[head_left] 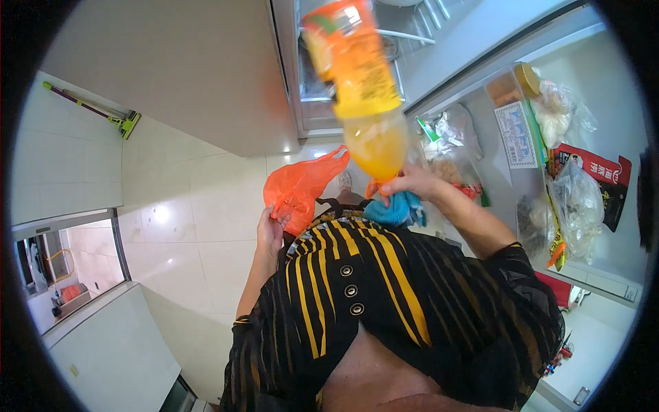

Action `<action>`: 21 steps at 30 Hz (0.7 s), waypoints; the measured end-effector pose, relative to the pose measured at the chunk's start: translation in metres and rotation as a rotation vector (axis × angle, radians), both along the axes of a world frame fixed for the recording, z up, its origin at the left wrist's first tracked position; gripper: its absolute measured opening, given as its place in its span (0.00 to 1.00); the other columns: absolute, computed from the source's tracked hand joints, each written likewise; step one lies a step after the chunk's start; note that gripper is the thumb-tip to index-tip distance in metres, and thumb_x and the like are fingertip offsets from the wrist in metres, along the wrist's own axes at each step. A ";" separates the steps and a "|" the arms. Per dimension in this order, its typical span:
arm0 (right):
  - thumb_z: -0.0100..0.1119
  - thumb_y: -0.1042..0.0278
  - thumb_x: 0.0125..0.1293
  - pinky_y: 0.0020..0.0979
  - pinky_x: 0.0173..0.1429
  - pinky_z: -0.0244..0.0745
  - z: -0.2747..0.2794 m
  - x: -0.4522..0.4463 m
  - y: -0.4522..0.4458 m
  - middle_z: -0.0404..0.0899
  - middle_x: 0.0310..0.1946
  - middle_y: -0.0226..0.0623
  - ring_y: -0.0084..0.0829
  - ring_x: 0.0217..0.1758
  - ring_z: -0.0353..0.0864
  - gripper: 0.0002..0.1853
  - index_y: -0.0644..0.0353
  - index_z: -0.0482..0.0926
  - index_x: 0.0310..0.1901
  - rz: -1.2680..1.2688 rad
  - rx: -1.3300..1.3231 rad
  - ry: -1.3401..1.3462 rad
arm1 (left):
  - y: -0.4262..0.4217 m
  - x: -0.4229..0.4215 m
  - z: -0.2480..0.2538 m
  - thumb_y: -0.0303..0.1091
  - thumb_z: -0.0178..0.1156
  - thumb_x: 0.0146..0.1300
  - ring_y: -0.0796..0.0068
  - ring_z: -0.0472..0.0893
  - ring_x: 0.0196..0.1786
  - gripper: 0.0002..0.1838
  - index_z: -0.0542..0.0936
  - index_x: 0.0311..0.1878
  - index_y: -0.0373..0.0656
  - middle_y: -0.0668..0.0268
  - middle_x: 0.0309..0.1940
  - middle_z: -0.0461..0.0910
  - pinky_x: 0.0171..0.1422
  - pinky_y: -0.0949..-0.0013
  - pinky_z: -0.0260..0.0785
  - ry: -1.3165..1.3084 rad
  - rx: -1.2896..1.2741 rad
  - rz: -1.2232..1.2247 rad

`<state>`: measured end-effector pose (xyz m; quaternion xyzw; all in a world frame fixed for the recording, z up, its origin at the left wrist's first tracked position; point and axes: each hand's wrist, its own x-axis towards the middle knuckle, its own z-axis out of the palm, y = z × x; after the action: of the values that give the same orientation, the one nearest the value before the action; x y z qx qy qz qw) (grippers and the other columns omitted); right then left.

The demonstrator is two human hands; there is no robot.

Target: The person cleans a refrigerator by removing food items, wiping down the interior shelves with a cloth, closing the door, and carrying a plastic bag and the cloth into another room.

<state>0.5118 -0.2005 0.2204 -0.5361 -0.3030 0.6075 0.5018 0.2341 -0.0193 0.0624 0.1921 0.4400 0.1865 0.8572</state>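
My right hand (412, 182) is closed around the capped neck of a large bottle of orange drink (367, 89). The bottle's body stretches away from me toward the open fridge, and its label is partly blurred. A blue cloth (398, 209) shows just below that hand; whether the hand also grips it I cannot tell. On the other side, my left hand (271, 230) has its fingers closed on a thin orange-red plastic bag (302, 189), which hangs crumpled in front of my waist.
The fridge interior (316, 75) is open ahead, behind the bottle. To my right, the fridge door (604, 62) stands open, its shelves holding a clear bin (511, 137), plastic bags (576, 199) and a red-black packet (604, 178). A green mop (127, 123) leans far left.
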 end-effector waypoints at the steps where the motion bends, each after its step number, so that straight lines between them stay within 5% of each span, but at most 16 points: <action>1: 0.55 0.57 0.51 0.23 0.29 0.69 -0.009 -0.002 -0.003 0.76 0.35 0.43 0.25 0.24 0.73 0.18 0.66 0.75 0.34 0.114 -0.035 0.060 | 0.001 -0.002 0.001 0.38 0.48 0.61 0.70 0.75 0.38 0.11 0.67 0.27 0.44 0.65 0.29 0.73 0.49 0.67 0.69 0.019 -0.001 -0.006; 3: 0.54 0.57 0.51 0.23 0.30 0.68 -0.027 -0.011 -0.007 0.76 0.36 0.43 0.24 0.23 0.72 0.18 0.66 0.75 0.34 0.227 -0.070 0.133 | 0.000 -0.010 -0.001 0.38 0.49 0.61 0.71 0.74 0.38 0.11 0.67 0.26 0.44 0.66 0.28 0.72 0.49 0.67 0.69 0.051 -0.005 -0.014; 6: 0.53 0.58 0.50 0.21 0.28 0.67 -0.045 -0.014 -0.006 0.76 0.37 0.48 0.23 0.18 0.68 0.17 0.67 0.75 0.33 0.171 -0.220 0.401 | -0.001 -0.016 -0.003 0.38 0.50 0.60 0.68 0.76 0.43 0.11 0.70 0.38 0.41 0.63 0.38 0.75 0.48 0.68 0.68 -0.023 -0.003 -0.013; 8: 0.52 0.58 0.51 0.21 0.28 0.67 -0.065 -0.004 -0.007 0.76 0.37 0.49 0.23 0.18 0.68 0.17 0.67 0.74 0.32 0.143 -0.256 0.428 | -0.005 -0.014 0.010 0.37 0.49 0.60 0.72 0.74 0.38 0.10 0.66 0.25 0.45 0.69 0.24 0.71 0.48 0.68 0.69 0.090 -0.009 0.035; 11: 0.49 0.56 0.53 0.21 0.28 0.67 -0.104 0.009 -0.010 0.76 0.36 0.49 0.23 0.20 0.69 0.17 0.65 0.74 0.31 0.060 -0.316 0.454 | -0.008 -0.023 -0.007 0.37 0.50 0.60 0.72 0.74 0.37 0.10 0.67 0.26 0.46 0.69 0.24 0.70 0.48 0.67 0.69 0.100 -0.044 0.056; 14: 0.51 0.55 0.57 0.26 0.33 0.74 -0.124 0.034 -0.001 0.76 0.28 0.37 0.27 0.24 0.76 0.16 0.62 0.75 0.33 -0.219 -0.425 0.549 | -0.014 -0.015 -0.003 0.38 0.51 0.59 0.71 0.74 0.39 0.09 0.68 0.27 0.46 0.68 0.29 0.73 0.49 0.65 0.68 0.145 -0.054 0.059; 21: 0.50 0.58 0.58 0.24 0.41 0.74 -0.194 0.100 0.036 0.76 0.30 0.39 0.29 0.35 0.78 0.14 0.62 0.74 0.32 -0.425 -0.396 0.529 | -0.009 0.007 -0.014 0.41 0.49 0.60 0.69 0.74 0.44 0.11 0.70 0.36 0.43 0.64 0.39 0.74 0.50 0.68 0.67 0.109 -0.023 0.036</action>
<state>0.6120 -0.1646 0.0264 -0.4984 0.0776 0.6538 0.5639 0.2406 -0.0283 0.0482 0.1842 0.4914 0.1863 0.8306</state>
